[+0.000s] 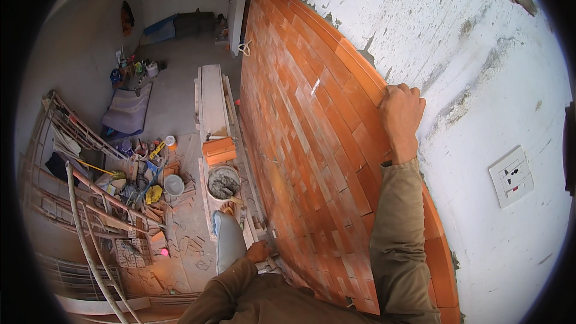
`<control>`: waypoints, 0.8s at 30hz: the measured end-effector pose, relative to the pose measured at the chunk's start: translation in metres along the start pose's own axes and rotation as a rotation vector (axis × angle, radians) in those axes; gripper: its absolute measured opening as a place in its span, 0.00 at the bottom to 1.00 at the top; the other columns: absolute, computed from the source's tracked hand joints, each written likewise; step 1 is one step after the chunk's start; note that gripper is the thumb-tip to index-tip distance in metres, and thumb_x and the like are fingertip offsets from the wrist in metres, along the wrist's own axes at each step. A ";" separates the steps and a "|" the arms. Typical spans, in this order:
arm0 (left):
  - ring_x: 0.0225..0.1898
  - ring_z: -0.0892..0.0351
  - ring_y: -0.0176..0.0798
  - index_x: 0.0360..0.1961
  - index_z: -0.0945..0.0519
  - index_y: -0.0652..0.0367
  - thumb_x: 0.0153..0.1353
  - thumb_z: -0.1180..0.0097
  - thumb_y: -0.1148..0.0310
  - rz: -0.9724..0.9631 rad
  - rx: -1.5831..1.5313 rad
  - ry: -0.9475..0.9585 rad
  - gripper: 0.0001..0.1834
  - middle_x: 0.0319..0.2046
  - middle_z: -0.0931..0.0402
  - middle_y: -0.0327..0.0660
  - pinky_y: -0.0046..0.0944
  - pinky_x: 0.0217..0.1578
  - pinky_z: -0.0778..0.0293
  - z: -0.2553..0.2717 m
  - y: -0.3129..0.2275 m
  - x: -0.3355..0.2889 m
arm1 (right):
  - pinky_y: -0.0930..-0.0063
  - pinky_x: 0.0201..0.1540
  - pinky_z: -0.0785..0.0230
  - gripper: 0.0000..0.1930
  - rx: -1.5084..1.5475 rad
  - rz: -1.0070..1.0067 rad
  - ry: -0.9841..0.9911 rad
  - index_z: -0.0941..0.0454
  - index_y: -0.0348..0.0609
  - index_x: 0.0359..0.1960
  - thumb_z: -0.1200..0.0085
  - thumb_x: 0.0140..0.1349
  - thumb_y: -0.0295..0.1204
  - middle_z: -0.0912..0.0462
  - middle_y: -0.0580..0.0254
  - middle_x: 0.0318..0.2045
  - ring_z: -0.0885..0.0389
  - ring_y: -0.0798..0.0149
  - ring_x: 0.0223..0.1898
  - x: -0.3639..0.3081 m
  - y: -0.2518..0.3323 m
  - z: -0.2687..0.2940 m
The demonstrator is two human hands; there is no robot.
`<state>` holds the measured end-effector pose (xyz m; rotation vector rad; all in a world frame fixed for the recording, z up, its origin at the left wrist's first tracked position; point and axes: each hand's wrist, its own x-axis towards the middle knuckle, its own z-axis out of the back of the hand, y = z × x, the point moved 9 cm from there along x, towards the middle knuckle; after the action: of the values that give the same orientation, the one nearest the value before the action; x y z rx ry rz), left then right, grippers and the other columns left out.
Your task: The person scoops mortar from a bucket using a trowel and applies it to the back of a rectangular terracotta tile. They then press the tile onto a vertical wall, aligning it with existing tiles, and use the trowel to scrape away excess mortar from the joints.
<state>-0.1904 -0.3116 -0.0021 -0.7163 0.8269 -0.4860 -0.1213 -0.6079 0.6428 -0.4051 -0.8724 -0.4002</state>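
Observation:
My right hand (403, 115) is closed at the top edge of the tiled wall, its fingers curled over an orange brick tile (360, 67) in the uppermost course. Rows of orange brick-look tiles (324, 144) cover the lower wall, with grey mortar showing along their upper border. Low beside my knee, my left hand (259, 251) is closed; what it holds, if anything, cannot be made out. A bucket of grey mortar (223, 183) stands by my foot on the planks. Just beyond it lies a small stack of orange tiles (219, 150).
Wooden planks (212, 102) run alongside the wall under me. White plaster with a socket plate (511, 176) lies right of the tiles. On the left are a metal frame (84, 216), a pale bucket (174, 185), scattered tools, broken tiles and a rolled-out mat (127, 110).

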 end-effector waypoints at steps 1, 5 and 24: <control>0.55 0.20 0.58 0.58 0.22 0.65 0.63 0.41 0.57 -0.008 0.005 -0.006 0.27 0.51 0.19 0.59 0.49 0.58 0.26 0.000 0.003 0.001 | 0.58 0.44 0.39 0.08 -0.006 -0.001 0.008 0.17 0.44 0.25 0.49 0.58 0.27 0.18 0.59 0.30 0.25 0.53 0.40 0.001 0.000 0.001; 0.57 0.22 0.59 0.58 0.22 0.65 0.62 0.41 0.57 -0.008 0.002 -0.001 0.28 0.53 0.21 0.60 0.49 0.60 0.28 -0.006 0.011 0.006 | 0.58 0.43 0.40 0.08 -0.024 -0.009 0.041 0.18 0.44 0.24 0.49 0.58 0.27 0.18 0.59 0.30 0.25 0.53 0.40 0.002 -0.003 -0.005; 0.53 0.21 0.61 0.53 0.21 0.67 0.63 0.42 0.57 -0.067 0.005 -0.077 0.25 0.49 0.20 0.60 0.53 0.55 0.26 -0.008 0.012 0.003 | 0.50 0.46 0.32 0.12 -0.149 -0.093 0.144 0.14 0.47 0.36 0.50 0.66 0.36 0.15 0.61 0.40 0.21 0.50 0.45 0.004 -0.002 -0.011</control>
<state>-0.1936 -0.3086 -0.0165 -0.7560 0.7308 -0.5175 -0.1130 -0.6151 0.6400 -0.4683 -0.7249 -0.5757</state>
